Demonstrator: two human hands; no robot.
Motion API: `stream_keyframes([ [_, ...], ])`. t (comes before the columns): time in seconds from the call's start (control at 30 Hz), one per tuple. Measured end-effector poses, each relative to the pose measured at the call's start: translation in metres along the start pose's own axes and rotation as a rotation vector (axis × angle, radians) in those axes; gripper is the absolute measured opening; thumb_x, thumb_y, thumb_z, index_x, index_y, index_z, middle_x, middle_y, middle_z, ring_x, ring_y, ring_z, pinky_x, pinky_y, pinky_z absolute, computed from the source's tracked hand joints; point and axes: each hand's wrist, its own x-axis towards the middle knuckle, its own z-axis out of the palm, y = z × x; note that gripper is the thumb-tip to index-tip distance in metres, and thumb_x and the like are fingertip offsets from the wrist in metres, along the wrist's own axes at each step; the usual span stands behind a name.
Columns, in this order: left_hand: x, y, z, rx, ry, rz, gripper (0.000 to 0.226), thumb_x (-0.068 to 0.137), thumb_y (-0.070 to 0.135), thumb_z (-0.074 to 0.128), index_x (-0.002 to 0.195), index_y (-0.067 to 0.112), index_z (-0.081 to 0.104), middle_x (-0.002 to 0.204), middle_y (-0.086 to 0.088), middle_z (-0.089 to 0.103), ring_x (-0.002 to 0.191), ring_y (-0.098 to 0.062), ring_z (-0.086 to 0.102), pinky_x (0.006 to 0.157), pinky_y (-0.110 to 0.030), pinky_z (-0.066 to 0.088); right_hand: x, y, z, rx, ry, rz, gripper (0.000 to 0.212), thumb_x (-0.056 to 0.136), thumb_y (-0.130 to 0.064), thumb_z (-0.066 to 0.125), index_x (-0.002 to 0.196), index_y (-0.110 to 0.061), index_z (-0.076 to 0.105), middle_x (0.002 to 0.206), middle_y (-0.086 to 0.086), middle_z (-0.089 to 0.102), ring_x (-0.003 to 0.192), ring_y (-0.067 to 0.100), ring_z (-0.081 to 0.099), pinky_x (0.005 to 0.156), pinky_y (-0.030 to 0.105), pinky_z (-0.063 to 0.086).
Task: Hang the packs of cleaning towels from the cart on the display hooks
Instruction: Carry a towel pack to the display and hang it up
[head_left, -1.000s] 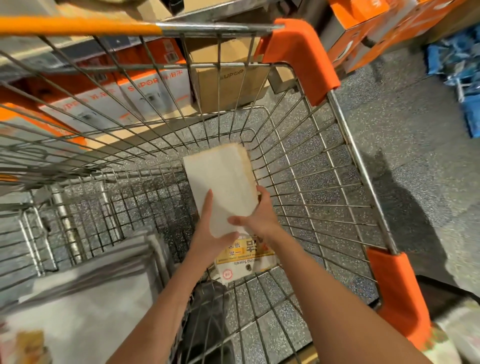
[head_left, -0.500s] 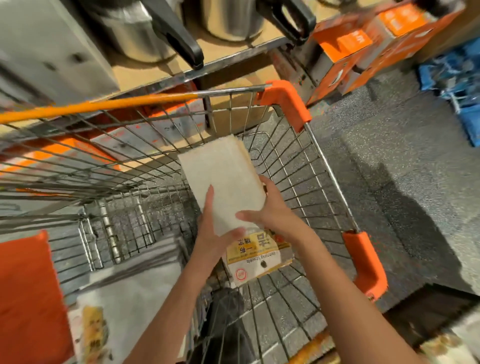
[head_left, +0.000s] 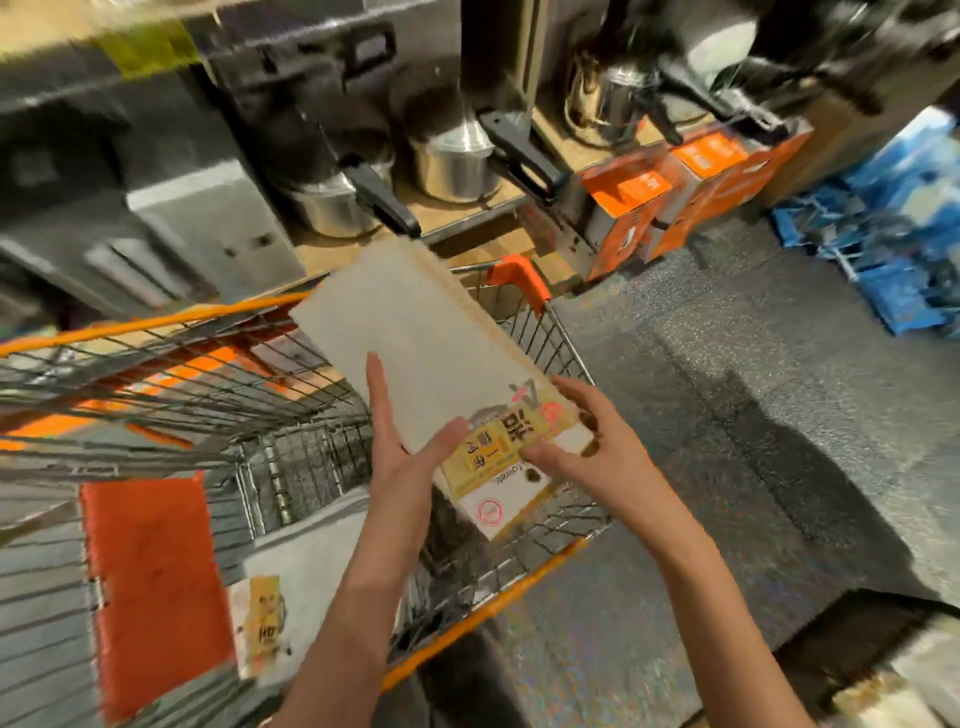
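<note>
A pack of white cleaning towels with a yellow label sits in both my hands above the wire cart. My left hand holds its left edge, fingers straight along the pack and the thumb on top. My right hand grips the labelled near end, fingers curled round its right edge. Another towel pack lies in the cart's near left part. No display hooks are in view.
The cart has orange rims and an orange seat flap. Behind it a shelf holds steel pots with black handles. Orange boxes stand on the speckled floor at right, and blue packs lie at the far right.
Both hands have lifted the towel pack up out of the cart basket. The view has tilted up, so the shelf with pots now shows.
</note>
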Motion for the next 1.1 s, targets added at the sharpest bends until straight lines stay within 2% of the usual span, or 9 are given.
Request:
stream_keyframes([
  [0.1, -0.015, 0.024, 0.018, -0.070, 0.019, 0.029, 0.098, 0.066, 0.017, 0.081, 0.128, 0.072, 0.029, 0.154, 0.019, 0.028, 0.130, -0.016, 0.049, 0.103, -0.053, 0.043, -0.039, -0.018, 0.006, 0.079, 0.256, -0.017, 0.080, 0.071, -0.015, 0.081, 0.136, -0.028, 0.037, 0.121, -0.016, 0.050, 0.105, -0.004, 0.055, 0.089, 0.014, 0.044],
  [0.23, -0.028, 0.054, 0.042, -0.154, 0.028, 0.083, 0.097, 0.068, 0.015, 0.078, 0.129, 0.072, 0.028, 0.151, 0.019, 0.033, 0.124, -0.015, 0.054, 0.100, -0.052, 0.046, -0.062, -0.048, 0.020, 0.387, 0.423, -0.089, 0.081, 0.075, -0.006, 0.076, 0.130, -0.036, 0.025, 0.115, -0.028, 0.043, 0.090, -0.024, 0.054, 0.068, 0.002, 0.045],
  [0.33, -0.034, 0.085, 0.064, -0.184, 0.023, 0.144, 0.094, 0.070, 0.016, 0.075, 0.127, 0.073, 0.027, 0.149, 0.019, 0.036, 0.119, -0.015, 0.059, 0.088, -0.046, 0.055, -0.063, -0.079, 0.024, 0.532, 0.457, -0.133, 0.084, 0.074, -0.005, 0.075, 0.130, -0.039, 0.022, 0.123, -0.010, 0.049, 0.091, -0.005, 0.064, 0.069, 0.013, 0.053],
  [0.5, -0.038, 0.138, 0.082, -0.245, 0.026, 0.240, 0.096, 0.071, 0.024, 0.077, 0.131, 0.073, 0.020, 0.152, 0.018, 0.031, 0.124, -0.009, 0.053, 0.083, -0.029, 0.055, -0.052, -0.141, 0.021, 0.506, 0.404, -0.288, 0.089, 0.073, -0.002, 0.076, 0.122, -0.052, 0.021, 0.102, -0.003, 0.067, 0.081, 0.007, 0.069, 0.057, 0.015, 0.052],
  [0.6, -0.039, 0.171, 0.077, -0.219, -0.019, 0.206, 0.113, 0.060, 0.030, 0.082, 0.134, 0.071, 0.007, 0.155, 0.001, 0.030, 0.134, -0.023, 0.043, 0.104, -0.046, 0.043, -0.041, -0.186, 0.015, 0.384, 0.322, -0.420, 0.089, 0.072, -0.004, 0.077, 0.119, -0.057, 0.023, 0.097, -0.004, 0.070, 0.085, 0.012, 0.070, 0.073, 0.032, 0.059],
  [0.73, -0.043, 0.210, 0.053, -0.021, -0.127, 0.107, 0.122, 0.068, 0.024, 0.078, 0.141, 0.057, -0.013, 0.144, -0.013, 0.046, 0.117, -0.030, 0.059, 0.085, -0.042, 0.055, -0.020, -0.254, 0.012, 0.193, 0.239, -0.547, 0.090, 0.067, -0.006, 0.077, 0.122, -0.051, 0.022, 0.087, -0.001, 0.069, 0.081, 0.015, 0.070, 0.085, 0.048, 0.054],
  [0.87, -0.051, 0.254, 0.015, 0.252, -0.149, 0.072, 0.085, 0.085, 0.029, 0.069, 0.146, 0.045, 0.012, 0.109, -0.009, 0.070, 0.083, -0.025, 0.073, 0.061, -0.027, 0.058, -0.006, -0.311, 0.018, -0.023, 0.130, -0.609, 0.086, 0.061, -0.015, 0.076, 0.116, -0.053, 0.023, 0.096, 0.005, 0.063, 0.088, 0.029, 0.065, 0.081, 0.055, 0.053],
  [0.93, -0.050, 0.276, 0.001, 0.419, -0.031, 0.231, 0.064, 0.084, 0.029, 0.071, 0.139, 0.037, 0.039, 0.099, -0.004, 0.073, 0.074, -0.017, 0.071, 0.063, -0.026, 0.057, -0.003, -0.332, 0.023, -0.095, 0.071, -0.669, 0.083, 0.061, -0.012, 0.076, 0.115, -0.050, 0.026, 0.097, 0.000, 0.056, 0.090, 0.029, 0.062, 0.080, 0.055, 0.053],
  [1.1, -0.042, 0.332, -0.012, 0.737, -0.069, 0.697, 0.067, 0.076, 0.027, 0.079, 0.114, 0.070, 0.045, 0.133, 0.029, 0.021, 0.123, -0.001, 0.030, 0.102, -0.026, 0.032, -0.001, -0.380, 0.024, -0.220, -0.112, -0.786, 0.086, 0.064, -0.011, 0.080, 0.116, -0.053, 0.026, 0.092, 0.011, 0.067, 0.076, 0.017, 0.070, 0.064, 0.033, 0.059],
])
